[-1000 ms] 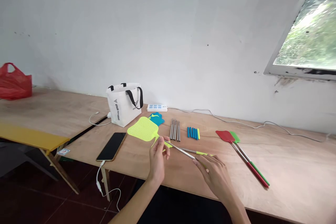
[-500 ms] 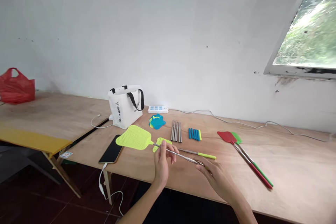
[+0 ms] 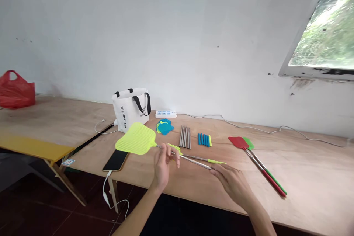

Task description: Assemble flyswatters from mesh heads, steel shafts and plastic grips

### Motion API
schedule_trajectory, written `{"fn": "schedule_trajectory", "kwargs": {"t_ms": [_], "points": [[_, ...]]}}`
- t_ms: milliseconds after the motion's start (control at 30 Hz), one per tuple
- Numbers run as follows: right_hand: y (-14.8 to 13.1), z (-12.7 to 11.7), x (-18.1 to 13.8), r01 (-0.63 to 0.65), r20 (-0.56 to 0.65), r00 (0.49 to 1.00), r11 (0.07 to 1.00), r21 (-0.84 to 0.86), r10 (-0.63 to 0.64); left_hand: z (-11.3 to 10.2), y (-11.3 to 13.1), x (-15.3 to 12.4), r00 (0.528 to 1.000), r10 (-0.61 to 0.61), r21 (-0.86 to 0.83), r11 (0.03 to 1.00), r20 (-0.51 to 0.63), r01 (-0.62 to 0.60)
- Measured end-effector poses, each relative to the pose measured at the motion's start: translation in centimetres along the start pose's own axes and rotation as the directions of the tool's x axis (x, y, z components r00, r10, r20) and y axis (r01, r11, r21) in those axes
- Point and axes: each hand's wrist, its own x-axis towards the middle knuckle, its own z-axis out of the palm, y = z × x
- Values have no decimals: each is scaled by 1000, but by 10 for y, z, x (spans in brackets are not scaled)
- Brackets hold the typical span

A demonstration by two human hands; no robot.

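Between my hands, above the table's front part, is a fly swatter (image 3: 136,138) with a yellow-green head and a thin metal rod. My left hand (image 3: 163,166) pinches the rod close to the head. My right hand (image 3: 229,179) is closed round the rod's other end, which its fingers hide. Beneath the rod lies a second yellow-green swatter (image 3: 217,161) with a yellow grip, its head partly covered by my left hand. Past them rest several metal rods (image 3: 185,137), several blue grips (image 3: 204,140) with a yellow one, and a pile of blue and yellow swatter heads (image 3: 165,127).
Red (image 3: 238,142) and green (image 3: 249,143) swatters lie to the right. A phone (image 3: 116,160) on a white cable sits near the left edge. Behind it stands a white bag (image 3: 129,112), beside a power strip (image 3: 165,114). A red bag (image 3: 17,90) is far left.
The held swatter has moved a little left, and its head has tilted and risen slightly. My left hand has shifted left along with it; my right hand still grips the rod's end.
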Motion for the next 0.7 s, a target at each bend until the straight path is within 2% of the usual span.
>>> {"fn": "schedule_trajectory", "kwargs": {"t_ms": [67,133,267,367,500,600,700], "points": [[23,-10,-3,-58,-24,998,998,3,58,-14,11,12,990,72,-21,997,-122,-75],[45,-17,-7,-109,-43,993,994,0,109,-27,21,24,976,95,-46,993,-197,-106],[71,-21,-12,-165,-74,983,985,50,169,-39,27,35,988,31,-74,996,-153,-43],[70,-20,-13,-206,-60,975,973,107,213,-37,26,34,990,-12,-95,995,-140,-1],[57,-26,-13,-230,18,973,963,137,230,-34,22,31,980,-20,-139,990,-197,-7],[50,-31,-13,-247,60,969,961,128,241,-33,17,29,969,11,-156,986,-248,-51],[49,-36,-15,-265,87,963,954,138,254,-30,9,28,948,89,-78,990,-307,-118]]}}
